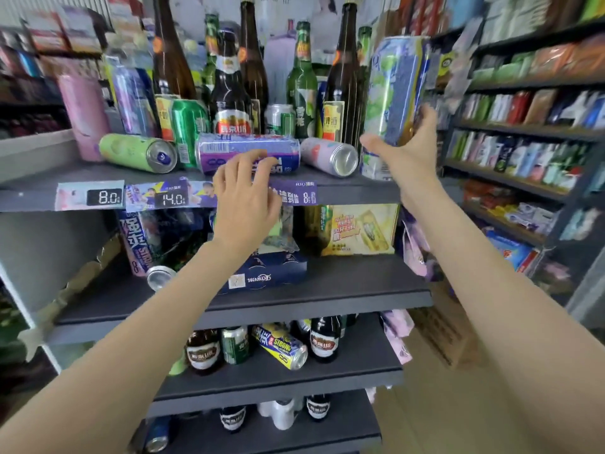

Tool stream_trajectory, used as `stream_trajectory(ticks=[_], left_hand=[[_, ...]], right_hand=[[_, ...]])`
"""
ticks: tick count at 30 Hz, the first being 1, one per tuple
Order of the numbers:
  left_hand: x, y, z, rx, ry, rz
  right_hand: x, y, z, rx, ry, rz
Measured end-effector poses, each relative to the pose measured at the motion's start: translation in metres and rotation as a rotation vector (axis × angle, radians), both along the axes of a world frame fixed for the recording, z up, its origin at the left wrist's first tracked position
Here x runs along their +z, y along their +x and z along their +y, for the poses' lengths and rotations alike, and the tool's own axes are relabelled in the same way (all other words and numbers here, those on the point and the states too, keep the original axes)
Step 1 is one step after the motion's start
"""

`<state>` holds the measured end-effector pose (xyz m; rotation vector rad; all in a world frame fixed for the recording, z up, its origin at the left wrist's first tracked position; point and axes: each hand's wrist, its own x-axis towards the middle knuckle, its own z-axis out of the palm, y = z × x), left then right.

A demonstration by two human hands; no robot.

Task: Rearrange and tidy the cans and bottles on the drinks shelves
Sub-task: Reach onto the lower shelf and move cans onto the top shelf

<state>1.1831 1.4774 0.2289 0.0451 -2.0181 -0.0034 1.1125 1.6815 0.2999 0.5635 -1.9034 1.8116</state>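
Observation:
My right hand (406, 149) grips a tall green, white and blue can (391, 93), upright at the right end of the top shelf (353, 188). My left hand (244, 194) reaches over the shelf's front edge, its curled fingertips touching a purple can (242, 149) that lies on its side. To the left lies a green can (137, 152) on its side, to the right a pale pink can (329, 155) does the same. Behind them stand brown and green beer bottles (229, 93) and upright green cans (188, 126).
A pink tumbler (83, 116) stands at the top shelf's left. The shelf below holds a purple pack (154, 237), a dark blue can pack (262, 273) and a yellow box (358, 229). Lower shelves carry bottles and a tipped yellow can (281, 347). Stocked shelves (523, 152) line the right.

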Motion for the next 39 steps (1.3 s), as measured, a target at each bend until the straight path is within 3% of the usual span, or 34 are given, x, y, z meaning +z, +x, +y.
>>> stream_trajectory(ticks=[6,9,17,20,22,24,27,30,32,35,39], left_hand=[[0.009,-0.023,-0.007,0.133,0.062,-0.050],[0.002,-0.031,-0.010,0.210,-0.002,-0.044],[0.001,-0.035,-0.011,0.232,0.000,-0.045],[0.001,-0.035,-0.011,0.216,0.020,-0.050],[0.001,-0.035,-0.011,0.210,0.022,-0.054],[0.002,-0.034,-0.010,0.202,0.031,-0.060],[0.004,-0.032,-0.010,0.185,0.043,-0.072],[0.006,-0.028,-0.012,0.174,0.076,-0.087],[0.006,-0.025,-0.015,0.175,0.115,-0.107],[0.008,-0.022,-0.017,0.141,0.175,-0.150],[0.015,-0.019,-0.022,0.074,0.259,-0.165]], right_hand=[[-0.001,-0.062,-0.011,-0.027,0.089,-0.143],[0.001,-0.087,-0.012,-0.030,0.158,-0.161],[0.008,-0.122,-0.020,-0.048,0.330,-0.215],[0.013,-0.105,-0.023,-0.282,0.244,0.092],[0.021,-0.084,-0.032,-0.327,0.238,0.331],[0.032,-0.076,-0.047,-0.231,0.484,0.333],[0.043,-0.068,-0.073,-0.082,1.017,0.084],[0.040,-0.066,-0.089,-0.051,1.234,-0.040],[0.036,-0.069,-0.091,-0.065,1.216,-0.082],[0.028,-0.077,-0.084,-0.052,1.029,-0.114],[0.008,-0.076,-0.069,0.070,0.478,-0.165]])
